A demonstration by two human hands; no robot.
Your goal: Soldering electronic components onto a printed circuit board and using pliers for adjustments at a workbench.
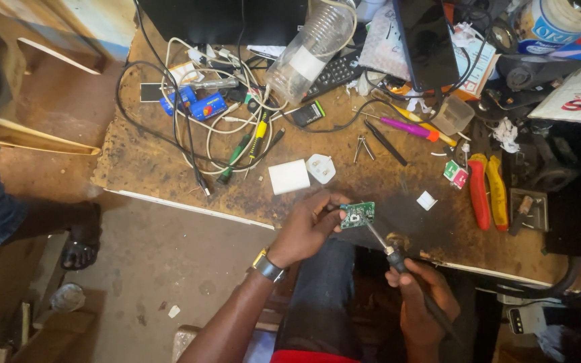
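Pinching a small green circuit board (357, 214) in left hand (306, 228); gripping soldering iron (388, 250) in right hand (419, 296), tip touching board.

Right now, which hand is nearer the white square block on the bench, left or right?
Left. The left hand holds the green circuit board just below the white square block; the right hand grips the soldering iron farther down and to the right.

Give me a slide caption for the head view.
Left hand holds a green circuit board while right hand applies a soldering iron.
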